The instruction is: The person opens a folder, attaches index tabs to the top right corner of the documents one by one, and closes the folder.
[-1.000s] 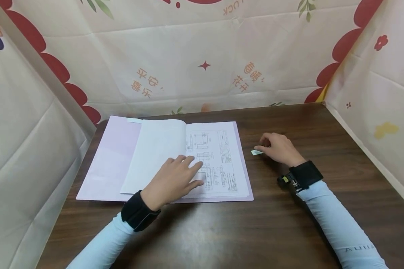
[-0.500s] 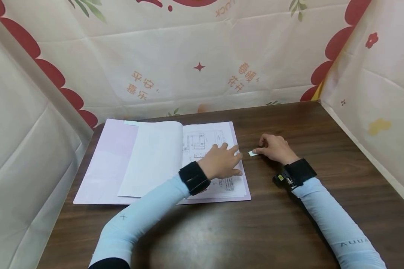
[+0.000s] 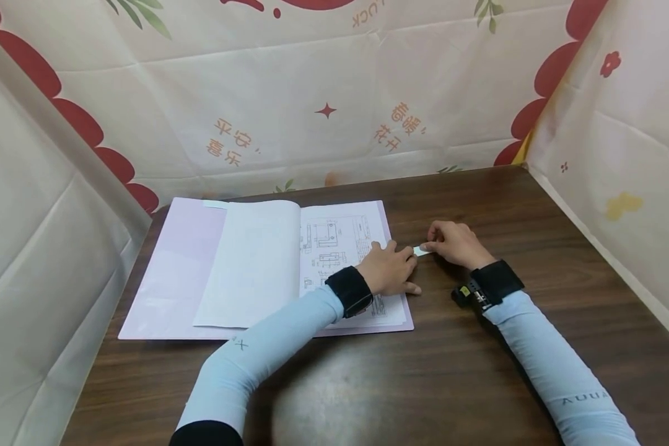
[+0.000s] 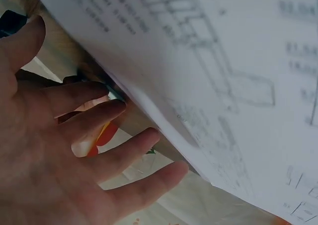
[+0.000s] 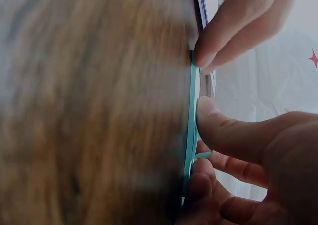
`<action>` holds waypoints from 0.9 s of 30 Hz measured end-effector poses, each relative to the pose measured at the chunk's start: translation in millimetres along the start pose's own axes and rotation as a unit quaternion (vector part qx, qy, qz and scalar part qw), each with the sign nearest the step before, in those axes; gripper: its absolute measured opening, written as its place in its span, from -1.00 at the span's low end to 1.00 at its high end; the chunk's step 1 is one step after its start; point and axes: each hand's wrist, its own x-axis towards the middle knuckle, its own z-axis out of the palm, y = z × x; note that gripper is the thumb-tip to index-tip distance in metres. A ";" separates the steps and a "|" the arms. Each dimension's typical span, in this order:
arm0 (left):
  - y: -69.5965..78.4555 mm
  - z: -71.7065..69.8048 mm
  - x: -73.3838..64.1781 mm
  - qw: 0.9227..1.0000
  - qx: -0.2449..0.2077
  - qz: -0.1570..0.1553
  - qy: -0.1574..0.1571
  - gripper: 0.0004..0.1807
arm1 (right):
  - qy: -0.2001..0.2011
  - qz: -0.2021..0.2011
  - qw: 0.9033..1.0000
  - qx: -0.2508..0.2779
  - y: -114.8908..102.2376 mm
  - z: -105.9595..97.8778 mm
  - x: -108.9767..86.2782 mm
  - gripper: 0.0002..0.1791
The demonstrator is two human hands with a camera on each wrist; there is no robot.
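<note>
My right hand (image 3: 454,243) pinches the right end of a narrow pale-green sticky-note pad (image 3: 420,251) just right of the folder. In the right wrist view, the thumb lies along the face of the pad (image 5: 191,111), and a thin green slip (image 5: 202,156) curls away from it near the fingers. Fingertips of my left hand (image 3: 387,272) touch the pad's other end. That hand reaches over the right edge of the printed page (image 3: 326,248); the left wrist view shows its fingers spread and fairly straight beside the page.
An open lilac folder (image 3: 164,291) lies on the dark wooden table (image 3: 479,384), with a blank white sheet (image 3: 256,260) turned to the left. Another pale-green strip (image 3: 215,204) sits at the folder's top. Patterned cloth (image 3: 290,80) hangs behind the table and at both sides.
My left hand has moved right across the page until its fingers reach the pad. My right hand stays in nearly the same place with its grip.
</note>
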 end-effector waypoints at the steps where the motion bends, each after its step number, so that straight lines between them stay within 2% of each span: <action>1: 0.0 0.3 -0.3 1.000 -0.001 -0.001 0.003 -0.16 | -0.001 -0.003 1.000 0.002 1.6 -0.6 0.7 -0.80; 7: 0.6 0.1 0.5 1.000 -0.006 -0.005 0.003 -0.17 | -0.009 -0.027 0.999 0.023 6.8 -8.7 -0.1 -0.81; 13: 5.2 -1.5 1.7 1.000 0.017 -0.012 0.004 -0.15 | -0.036 -0.022 0.997 0.071 9.3 -16.6 -2.2 -0.58; 17: 7.6 -2.0 2.9 0.999 0.025 -0.020 -0.001 -0.14 | -0.009 0.003 0.999 0.051 9.2 -16.2 -3.5 -0.43; 19: 8.0 -2.4 3.7 0.999 0.024 -0.023 -0.003 -0.14 | 0.012 0.016 0.999 0.035 8.4 -15.0 -4.1 -0.49; 22: 7.9 -2.1 4.5 1.000 0.013 -0.024 -0.005 -0.14 | 0.038 0.024 0.999 0.020 9.3 -12.4 -3.8 -0.68; 27: 6.1 -0.8 5.0 1.000 -0.011 -0.024 -0.005 -0.14 | 0.047 0.024 0.998 0.018 13.0 -11.0 -1.0 -0.82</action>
